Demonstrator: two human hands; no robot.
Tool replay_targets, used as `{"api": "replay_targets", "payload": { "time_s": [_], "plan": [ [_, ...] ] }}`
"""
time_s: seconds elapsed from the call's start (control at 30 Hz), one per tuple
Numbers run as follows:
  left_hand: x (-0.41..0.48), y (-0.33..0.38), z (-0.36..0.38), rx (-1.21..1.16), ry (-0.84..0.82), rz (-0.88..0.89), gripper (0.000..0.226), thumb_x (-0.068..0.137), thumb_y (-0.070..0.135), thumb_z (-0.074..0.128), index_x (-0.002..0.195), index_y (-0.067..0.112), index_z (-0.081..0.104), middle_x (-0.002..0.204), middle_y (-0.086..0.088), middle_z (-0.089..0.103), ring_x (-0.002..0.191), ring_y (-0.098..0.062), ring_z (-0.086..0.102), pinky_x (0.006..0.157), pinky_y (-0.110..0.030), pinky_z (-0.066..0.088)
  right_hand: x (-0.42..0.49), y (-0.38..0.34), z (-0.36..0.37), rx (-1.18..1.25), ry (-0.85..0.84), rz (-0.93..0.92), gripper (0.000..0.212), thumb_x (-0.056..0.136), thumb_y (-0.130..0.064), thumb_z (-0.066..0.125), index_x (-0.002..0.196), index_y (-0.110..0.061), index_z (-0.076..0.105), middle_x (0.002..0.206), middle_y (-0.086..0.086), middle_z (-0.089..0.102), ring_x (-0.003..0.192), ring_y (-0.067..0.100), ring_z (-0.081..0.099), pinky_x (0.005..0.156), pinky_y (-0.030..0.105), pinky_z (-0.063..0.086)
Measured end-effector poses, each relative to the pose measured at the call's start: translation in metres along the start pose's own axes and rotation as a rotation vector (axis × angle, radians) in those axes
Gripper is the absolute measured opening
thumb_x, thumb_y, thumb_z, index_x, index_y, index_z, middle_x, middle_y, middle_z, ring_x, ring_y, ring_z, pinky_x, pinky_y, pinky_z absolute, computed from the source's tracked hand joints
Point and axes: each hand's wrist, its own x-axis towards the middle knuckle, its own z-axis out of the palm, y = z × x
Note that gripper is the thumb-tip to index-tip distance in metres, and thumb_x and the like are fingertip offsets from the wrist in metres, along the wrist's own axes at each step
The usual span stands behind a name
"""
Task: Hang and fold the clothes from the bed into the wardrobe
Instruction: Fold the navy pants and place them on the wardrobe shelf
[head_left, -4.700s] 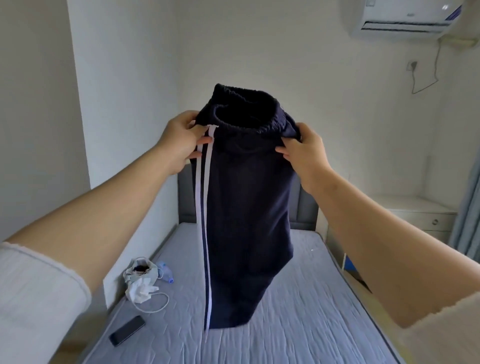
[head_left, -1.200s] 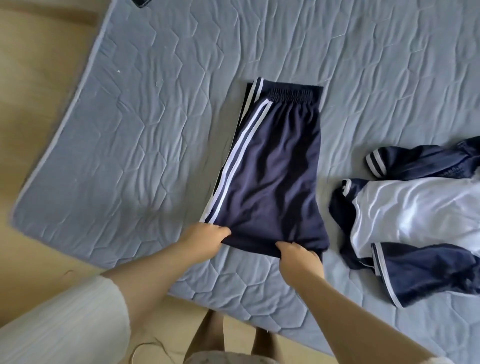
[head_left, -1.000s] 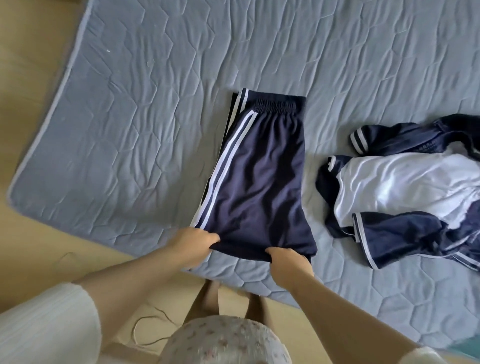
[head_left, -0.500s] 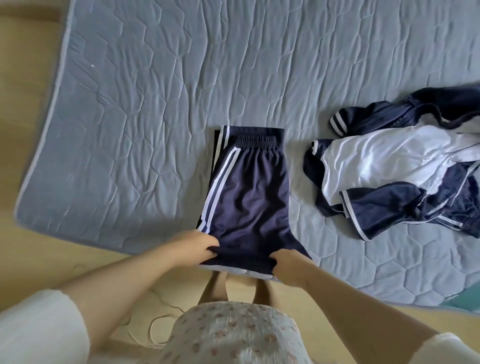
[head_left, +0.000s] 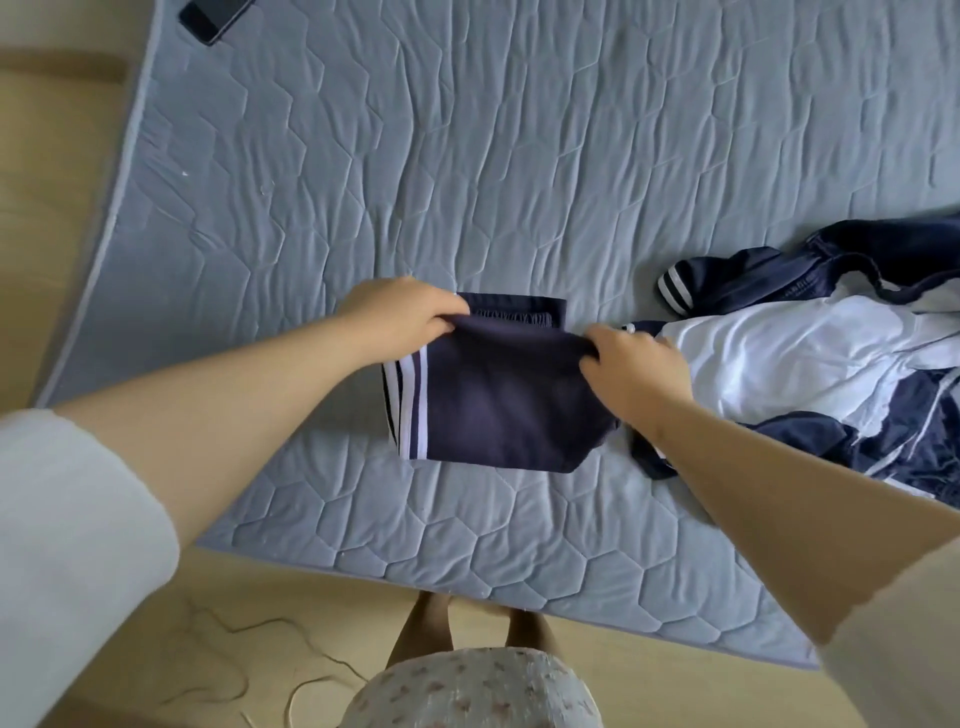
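Trousers (head_left: 498, 410), navy with white side stripes, lie folded into a short block at the middle of the frame, on the blue-grey quilted mattress (head_left: 519, 156). The stripes run down the block's left edge. The elastic waistband shows just above the top layer's far edge, flat on the mattress.

The left hand (head_left: 400, 317) pinches the top layer's upper left corner, thumb under the cloth and fingers curled over it. The right hand (head_left: 634, 364) grips the upper right corner of the same layer, fingers bent round the edge. Between the two hands that edge is raised a little off the layer below.

Just right of the trousers, touching the right hand's side, a navy and white jacket (head_left: 779, 353) lies crumpled and spreads to the right edge of the frame. A dark phone (head_left: 215, 18) rests on the mattress at the upper left. Pale wooden floor (head_left: 52, 156) shows along the left and bottom, and the person's bare legs (head_left: 421, 623) stand at the bottom centre, against the mattress's near edge.
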Motion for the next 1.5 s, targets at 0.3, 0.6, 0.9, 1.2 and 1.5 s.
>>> {"api": "replay_targets", "payload": {
  "time_s": [0.3, 0.6, 0.9, 1.2, 1.5],
  "plan": [
    [0.053, -0.012, 0.025, -0.037, 0.555, -0.207, 0.051, 0.089, 0.004, 0.045, 0.136, 0.021, 0.045, 0.145, -0.004, 0.038, 0.133, -0.027, 0.033, 0.097, -0.041, 0.029, 0.054, 0.006, 0.024, 0.135, 0.005, 0.177, 0.054, 0.098, -0.026, 0.032, 0.147, -0.036, 0.012, 0.158, -0.004, 0.006, 0.144, 0.028, 0.003, 0.113, 0.044, 0.01],
    [0.017, 0.006, 0.136, -0.827, 0.359, -0.689, 0.078, 0.075, 0.023, 0.075, 0.139, 0.011, 0.032, 0.142, -0.011, 0.036, 0.131, -0.025, 0.036, 0.106, -0.031, 0.031, 0.033, -0.004, 0.105, 0.585, -0.264, 0.507, 0.069, 0.093, -0.032, 0.048, 0.149, -0.025, 0.009, 0.157, 0.001, 0.009, 0.138, 0.031, 0.025, 0.109, 0.044, 0.028],
    [-0.018, -0.012, 0.152, -1.265, 0.17, -0.504, 0.062, 0.074, -0.006, 0.07, 0.125, 0.018, 0.045, 0.115, 0.008, 0.06, 0.104, -0.002, 0.058, 0.093, -0.019, 0.046, 0.017, -0.005, 0.141, 0.667, -0.349, 0.542, 0.073, 0.09, -0.028, 0.051, 0.149, -0.029, 0.007, 0.157, 0.001, 0.005, 0.136, 0.029, 0.03, 0.106, 0.041, 0.03],
    [-0.011, -0.024, 0.165, -0.879, 0.295, -0.553, 0.034, 0.091, 0.021, 0.057, 0.12, 0.008, 0.045, 0.111, -0.003, 0.062, 0.102, -0.026, 0.058, 0.079, -0.026, 0.042, 0.023, -0.003, 0.14, 0.605, -0.425, 0.469, 0.073, 0.091, -0.028, 0.049, 0.149, -0.03, 0.006, 0.156, -0.001, 0.011, 0.129, 0.026, 0.039, 0.103, 0.044, 0.037],
    [0.014, -0.011, 0.179, -0.455, 0.323, -0.959, 0.082, 0.075, 0.005, 0.064, 0.145, 0.022, 0.026, 0.143, -0.015, 0.034, 0.129, -0.036, 0.036, 0.101, -0.048, 0.031, 0.019, -0.016, 0.138, 0.258, -0.248, 0.416, 0.061, 0.086, -0.02, 0.05, 0.143, -0.024, 0.03, 0.144, 0.009, 0.03, 0.127, 0.031, 0.034, 0.102, 0.04, 0.026]
  ]
}}
